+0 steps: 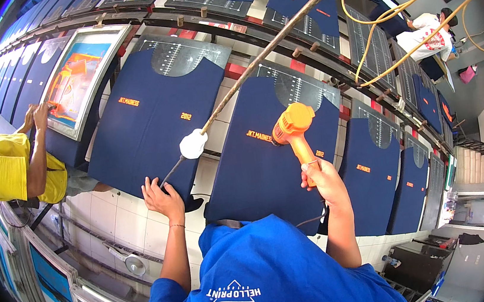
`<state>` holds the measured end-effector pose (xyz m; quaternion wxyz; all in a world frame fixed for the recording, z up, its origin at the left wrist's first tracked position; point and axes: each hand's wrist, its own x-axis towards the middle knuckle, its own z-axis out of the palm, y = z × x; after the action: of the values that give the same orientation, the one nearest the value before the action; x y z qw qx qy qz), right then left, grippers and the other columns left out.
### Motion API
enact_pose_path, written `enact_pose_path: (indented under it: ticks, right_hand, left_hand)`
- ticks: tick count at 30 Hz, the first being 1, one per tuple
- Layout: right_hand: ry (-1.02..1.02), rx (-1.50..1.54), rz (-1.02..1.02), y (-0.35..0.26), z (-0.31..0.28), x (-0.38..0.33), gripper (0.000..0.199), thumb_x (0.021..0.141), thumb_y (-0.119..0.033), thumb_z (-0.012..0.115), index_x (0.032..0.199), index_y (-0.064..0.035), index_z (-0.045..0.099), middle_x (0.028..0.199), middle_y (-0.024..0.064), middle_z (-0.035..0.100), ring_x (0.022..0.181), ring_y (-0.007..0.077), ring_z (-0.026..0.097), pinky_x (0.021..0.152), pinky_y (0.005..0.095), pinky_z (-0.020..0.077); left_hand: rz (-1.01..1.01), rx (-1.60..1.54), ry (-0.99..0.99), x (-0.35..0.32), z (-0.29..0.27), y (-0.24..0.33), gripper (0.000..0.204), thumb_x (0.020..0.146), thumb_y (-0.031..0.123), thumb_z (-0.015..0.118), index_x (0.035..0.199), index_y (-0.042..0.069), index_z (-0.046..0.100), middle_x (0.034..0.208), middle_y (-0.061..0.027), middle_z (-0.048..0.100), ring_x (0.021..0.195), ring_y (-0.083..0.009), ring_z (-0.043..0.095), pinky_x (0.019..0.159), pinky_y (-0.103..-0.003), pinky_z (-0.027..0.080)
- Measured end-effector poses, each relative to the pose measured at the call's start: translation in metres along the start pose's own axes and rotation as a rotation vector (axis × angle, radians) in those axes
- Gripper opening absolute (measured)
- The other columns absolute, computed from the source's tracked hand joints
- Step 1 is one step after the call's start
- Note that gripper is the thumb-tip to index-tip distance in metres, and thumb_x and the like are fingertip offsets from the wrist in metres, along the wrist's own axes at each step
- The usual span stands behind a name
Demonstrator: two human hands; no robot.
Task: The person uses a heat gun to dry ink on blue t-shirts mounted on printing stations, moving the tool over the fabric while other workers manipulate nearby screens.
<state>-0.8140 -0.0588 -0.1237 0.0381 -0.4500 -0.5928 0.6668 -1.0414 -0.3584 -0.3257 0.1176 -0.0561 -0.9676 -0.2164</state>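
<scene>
My right hand [324, 182] is wrapped round the handle of an orange heat gun [295, 122]. Its nozzle is over the orange print on a navy shirt [244, 168] laid on a flat board. My left hand [164, 200] is closed round a black cord [173, 169] by the lower edge of another navy shirt [143, 120], to the left. That cord runs up to a white wrapped bundle [193, 144] at the end of a long pole [277, 42]. Part of the cord is hidden by my fingers.
At the left, a person in yellow [17, 167] works over a framed printing screen [80, 80]. More navy shirts [369, 169] lie on boards along both rows. Yellow hoses [393, 13] hang at the upper right, near another person in white [429, 37]. Framed screens [53, 277] stand at lower left.
</scene>
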Motion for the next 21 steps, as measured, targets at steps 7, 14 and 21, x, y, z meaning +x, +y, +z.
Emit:
enact_pose_path:
  ticks: [7, 14, 21]
  right_hand:
    - [-0.026, 0.008, -0.021, -0.003, 0.006, 0.003, 0.024, 0.094, -0.028, 0.063, 0.099, -0.0052, 0.059, 0.075, 0.0002, 0.058, 0.063, 0.009, 0.059, 0.057, 0.0234, 0.0463]
    - [-0.19, 0.035, -0.059, -0.015, 0.035, 0.03, 0.025, 0.092, -0.03, 0.065, 0.097, -0.007, 0.058, 0.078, -0.0001, 0.059, 0.067, 0.0081, 0.059, 0.058, 0.0229, 0.0466]
    - [-0.215, 0.092, -0.075, -0.014, 0.041, 0.035, 0.025, 0.094, -0.03, 0.063, 0.099, -0.0063, 0.058, 0.077, -0.0003, 0.06, 0.067, 0.0092, 0.06, 0.058, 0.0233, 0.0462]
  left_hand:
    - [0.0, -0.005, 0.004, -0.002, 0.003, -0.001, 0.033, 0.088, 0.019, 0.056, 0.119, 0.008, 0.059, 0.144, -0.0095, 0.048, 0.138, -0.0335, 0.034, 0.111, -0.053, 0.021]
    - [0.002, -0.008, 0.029, -0.002, -0.002, 0.003, 0.031, 0.088, 0.02, 0.058, 0.117, 0.008, 0.06, 0.144, -0.0085, 0.049, 0.137, -0.0341, 0.036, 0.108, -0.054, 0.025]
    - [-0.024, -0.028, -0.016, 0.0, -0.005, 0.002, 0.033, 0.088, 0.017, 0.056, 0.119, 0.006, 0.057, 0.146, -0.0102, 0.045, 0.14, -0.0346, 0.032, 0.111, -0.054, 0.02]
